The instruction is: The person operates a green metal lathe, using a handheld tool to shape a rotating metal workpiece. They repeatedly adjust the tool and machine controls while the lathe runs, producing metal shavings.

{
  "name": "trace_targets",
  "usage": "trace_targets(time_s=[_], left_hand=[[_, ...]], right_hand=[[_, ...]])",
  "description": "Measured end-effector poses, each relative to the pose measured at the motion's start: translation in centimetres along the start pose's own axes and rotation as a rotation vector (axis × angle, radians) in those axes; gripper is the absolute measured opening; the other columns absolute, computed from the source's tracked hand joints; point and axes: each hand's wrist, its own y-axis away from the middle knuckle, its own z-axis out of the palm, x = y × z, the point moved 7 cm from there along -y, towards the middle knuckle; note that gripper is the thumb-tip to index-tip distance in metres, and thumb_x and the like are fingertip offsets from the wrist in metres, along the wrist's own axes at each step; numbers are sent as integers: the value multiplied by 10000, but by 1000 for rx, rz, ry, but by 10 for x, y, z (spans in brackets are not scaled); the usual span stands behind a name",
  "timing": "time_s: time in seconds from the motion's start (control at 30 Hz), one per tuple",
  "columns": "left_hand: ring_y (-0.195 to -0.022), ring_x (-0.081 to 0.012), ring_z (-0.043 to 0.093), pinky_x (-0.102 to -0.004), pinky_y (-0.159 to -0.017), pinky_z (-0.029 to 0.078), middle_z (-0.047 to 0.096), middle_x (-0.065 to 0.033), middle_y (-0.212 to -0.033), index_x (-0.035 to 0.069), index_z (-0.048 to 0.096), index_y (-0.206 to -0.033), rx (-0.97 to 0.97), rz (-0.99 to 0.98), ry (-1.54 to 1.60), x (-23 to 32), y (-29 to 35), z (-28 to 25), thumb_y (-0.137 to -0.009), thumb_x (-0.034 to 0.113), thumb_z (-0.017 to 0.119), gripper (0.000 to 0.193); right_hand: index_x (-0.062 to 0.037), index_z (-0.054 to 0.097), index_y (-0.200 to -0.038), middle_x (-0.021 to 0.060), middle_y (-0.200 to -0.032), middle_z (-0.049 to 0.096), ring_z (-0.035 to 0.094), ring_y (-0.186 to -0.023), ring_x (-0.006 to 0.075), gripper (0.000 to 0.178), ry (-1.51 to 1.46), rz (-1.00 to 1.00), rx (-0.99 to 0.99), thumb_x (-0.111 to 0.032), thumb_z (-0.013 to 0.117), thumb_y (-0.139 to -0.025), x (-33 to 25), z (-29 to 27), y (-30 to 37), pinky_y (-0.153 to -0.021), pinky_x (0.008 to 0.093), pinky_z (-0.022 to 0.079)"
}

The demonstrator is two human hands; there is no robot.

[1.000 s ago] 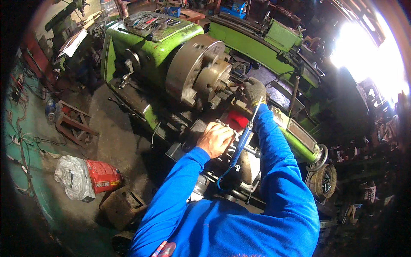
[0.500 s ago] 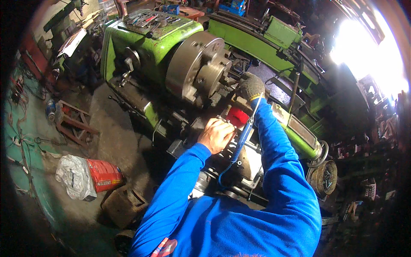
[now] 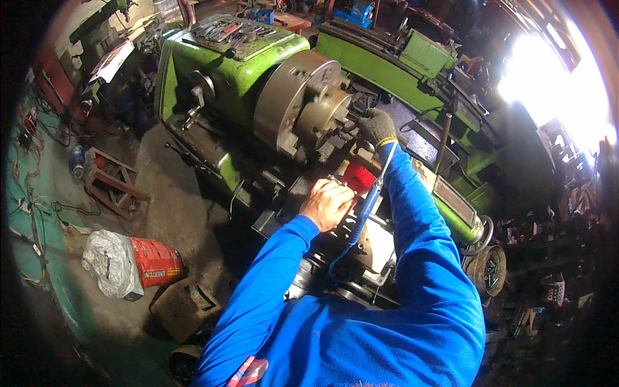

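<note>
My bare left hand [image 3: 329,204] rests on the lathe carriage with its fingers curled down over a part they hide. Just beyond it sits a bright red piece [image 3: 358,177]. My right hand [image 3: 377,128], in a grey knit glove with a yellow cuff, is closed beside the face of a round metal workpiece [image 3: 324,115]; what its fingers hold is hidden. Jaws of the large steel chuck [image 3: 278,103] grip that workpiece. Between my forearms slants a blue air gun [image 3: 366,209] with a thin metal nozzle and a blue hose, its nozzle tip near my right wrist.
Hand tools lie on top of the green headstock [image 3: 271,50]. The handwheel [image 3: 485,233] is by my right elbow. On the floor at left are a red and white sack [image 3: 155,261] and a wooden stool [image 3: 115,184]. A second green machine [image 3: 367,64] stands behind.
My right hand has shifted very slightly, staying beside the workpiece. The workpiece's lit face looks more yellowish now. My left hand keeps its place.
</note>
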Motion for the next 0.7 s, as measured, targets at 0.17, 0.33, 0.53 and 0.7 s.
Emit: trace_targets(time_s=[0.17, 0.33, 0.53, 0.7], left_hand=[[-1119, -268, 696, -481, -1078, 442, 771, -66, -1105, 115, 754, -1093, -28, -33, 13, -3, 0, 7, -1005, 274, 655, 207], [-1102, -271, 694, -479, -1073, 446, 769, -66, -1095, 117, 753, -1065, -30, -45, -9, -7, 4, 6, -1003, 265, 657, 188], [-1102, -272, 689, -478, -1069, 449, 769, -63, -1101, 119, 750, -1058, -26, -33, 1, -4, 1, 8, -1001, 262, 659, 179], [-1108, -270, 688, -474, -1065, 450, 770, -59, -1103, 119, 751, -1061, -8, -30, 0, -6, 3, 7, -1001, 266, 660, 182]], right_hand=[[-31, 801, -1096, 198, -967, 805, 794, -903, 341, 385, -127, 97, 120, -329, 683, -883, 23, 5, -10, -842, 444, 605], [-78, 789, -1202, 265, -1147, 765, 728, -1100, 462, 460, 35, 70, 15, -365, 632, -879, -5, 5, 1, -1007, 512, 562], [-55, 800, -1149, 269, -1092, 766, 731, -1062, 463, 428, 15, 42, 60, -361, 625, -906, 3, 10, 1, -979, 520, 570], [-59, 809, -1116, 260, -1058, 772, 743, -1021, 450, 407, 148, -29, 29, -348, 618, -901, -1, 12, -1, -957, 511, 575]])
